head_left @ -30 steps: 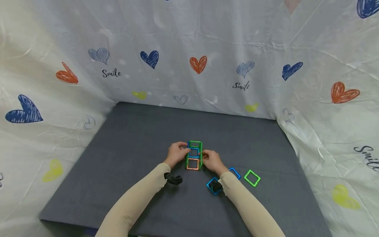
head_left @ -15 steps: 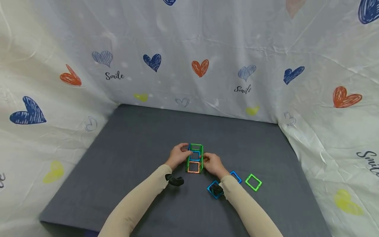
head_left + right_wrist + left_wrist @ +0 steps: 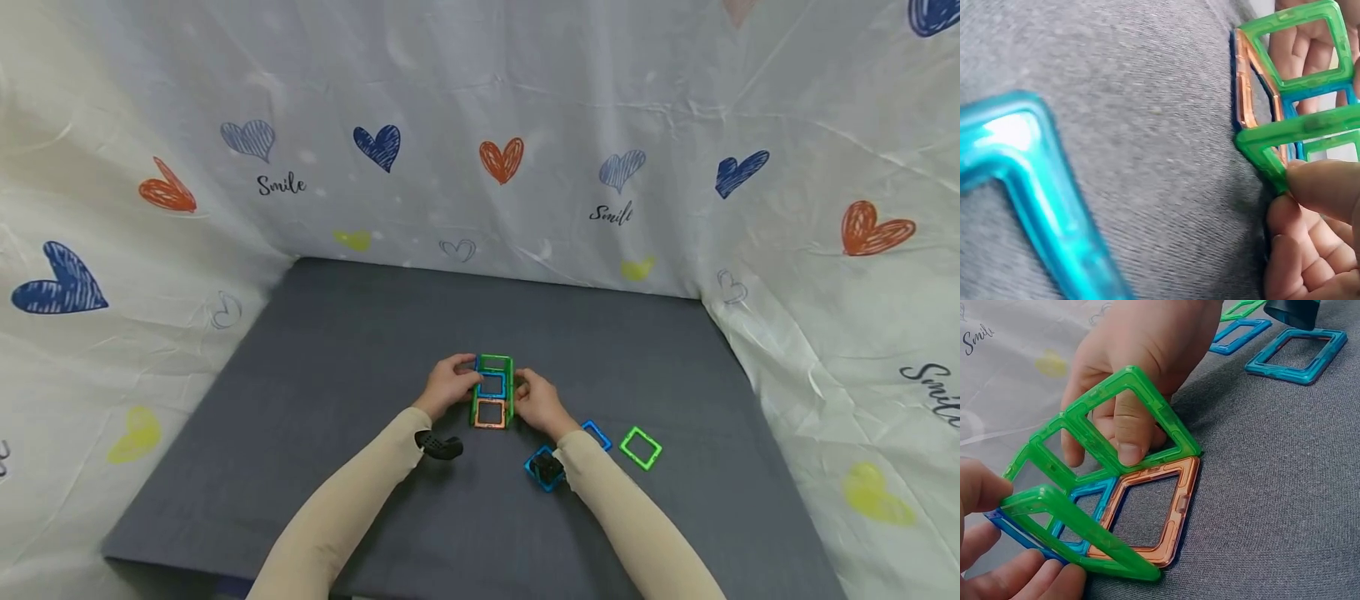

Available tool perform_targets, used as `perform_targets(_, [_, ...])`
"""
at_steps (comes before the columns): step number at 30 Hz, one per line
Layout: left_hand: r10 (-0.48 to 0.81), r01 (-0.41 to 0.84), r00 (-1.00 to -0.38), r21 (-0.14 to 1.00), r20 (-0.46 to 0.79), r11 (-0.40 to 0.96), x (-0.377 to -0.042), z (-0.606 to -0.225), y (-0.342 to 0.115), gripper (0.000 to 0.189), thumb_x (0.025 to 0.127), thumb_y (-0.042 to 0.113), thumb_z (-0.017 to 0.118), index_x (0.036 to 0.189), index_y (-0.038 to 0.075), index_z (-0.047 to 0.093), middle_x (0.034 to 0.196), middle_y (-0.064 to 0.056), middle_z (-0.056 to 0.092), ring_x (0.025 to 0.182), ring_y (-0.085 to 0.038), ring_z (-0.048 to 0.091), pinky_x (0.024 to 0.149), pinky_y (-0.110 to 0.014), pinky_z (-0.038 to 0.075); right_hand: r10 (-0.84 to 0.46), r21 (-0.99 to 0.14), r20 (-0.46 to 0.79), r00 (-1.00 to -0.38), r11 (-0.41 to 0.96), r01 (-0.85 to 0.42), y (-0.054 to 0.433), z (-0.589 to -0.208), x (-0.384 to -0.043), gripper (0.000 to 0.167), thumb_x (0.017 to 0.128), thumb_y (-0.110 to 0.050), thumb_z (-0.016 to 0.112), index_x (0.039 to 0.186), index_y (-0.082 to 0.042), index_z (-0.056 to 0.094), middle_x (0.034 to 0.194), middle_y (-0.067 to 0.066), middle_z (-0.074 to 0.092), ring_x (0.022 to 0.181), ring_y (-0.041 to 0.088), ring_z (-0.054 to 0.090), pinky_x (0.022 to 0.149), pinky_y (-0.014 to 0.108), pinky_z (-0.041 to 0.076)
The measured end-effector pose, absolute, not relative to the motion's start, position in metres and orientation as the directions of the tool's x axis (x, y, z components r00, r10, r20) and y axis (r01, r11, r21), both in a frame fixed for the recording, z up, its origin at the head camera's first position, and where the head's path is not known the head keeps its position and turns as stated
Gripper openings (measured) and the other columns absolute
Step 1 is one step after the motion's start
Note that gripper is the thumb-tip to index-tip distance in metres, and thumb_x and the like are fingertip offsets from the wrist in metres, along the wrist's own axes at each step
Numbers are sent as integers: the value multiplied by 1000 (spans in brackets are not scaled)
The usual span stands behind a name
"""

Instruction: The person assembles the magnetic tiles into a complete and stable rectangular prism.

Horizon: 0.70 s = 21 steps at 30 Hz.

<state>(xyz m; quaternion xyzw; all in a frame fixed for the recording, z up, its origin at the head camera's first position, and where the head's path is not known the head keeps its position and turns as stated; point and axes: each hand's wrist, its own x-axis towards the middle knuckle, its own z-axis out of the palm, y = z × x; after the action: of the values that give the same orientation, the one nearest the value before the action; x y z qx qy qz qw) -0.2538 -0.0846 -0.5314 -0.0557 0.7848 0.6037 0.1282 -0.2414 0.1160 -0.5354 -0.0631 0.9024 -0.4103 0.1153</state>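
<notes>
Square magnetic tiles are joined into a trough-like frame on the grey surface. Its floor has an orange tile (image 3: 1183,500) and a blue tile behind it. Green tiles (image 3: 1092,442) stand as the right wall, leaning outward. A green tile (image 3: 1091,526) and a blue one form the left side. My left hand (image 3: 446,386) pinches this left side, thumb inside and fingers outside. My right hand (image 3: 542,406) is outside the right wall. Its thumb (image 3: 1329,187) touches a green tile low down, with the other fingers bent loosely beside it.
Two loose blue tiles lie near my right forearm; a wrist device partly covers the nearer blue tile (image 3: 530,471). The farther blue tile (image 3: 602,435) is partly behind the sleeve. A loose green tile (image 3: 633,457) lies further right. A heart-printed curtain (image 3: 555,167) borders the table.
My right hand's fingers have shifted slightly away from the right wall in the head view. The left hand keeps its hold, and the frame of tiles looks unchanged.
</notes>
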Motion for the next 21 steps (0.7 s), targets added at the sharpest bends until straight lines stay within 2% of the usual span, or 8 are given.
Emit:
perform_targets(4, [77,-242,-960,933,-270,265,-256,-530,-86,56,95,19,68,148,12,53,133,-20,67,107,-28,72,82,-39,63,-225,-733,-186,-956,680,-17,116,-531,-249,63,89,1,65,149,3,46,83,8,64,69,16,54,64,28,44])
perform_targets(9, [89,-244,-958,935,-274,256,-255,-527,-88,56,95,19,68,149,13,53,134,-20,67,110,-29,71,84,-40,63,-252,-724,-245,-936,690,4,116,-527,-257,64,89,3,63,150,4,45,77,5,58,66,16,50,62,27,40])
perform_targets(15, [93,-241,-958,937,-271,254,-254,-525,-89,56,96,19,67,150,14,52,135,-20,66,113,-30,70,86,-41,62,-267,-731,-281,-922,682,25,115,-523,-261,66,88,5,62,151,3,44,76,5,60,63,15,50,60,25,40])
perform_targets(21, [106,-246,-954,934,-281,261,-251,-528,-88,56,96,18,68,149,13,53,132,-19,67,109,-27,71,85,-40,63,-275,-728,-298,-914,685,32,116,-524,-259,66,88,4,62,152,2,43,73,4,58,62,15,50,58,25,41])
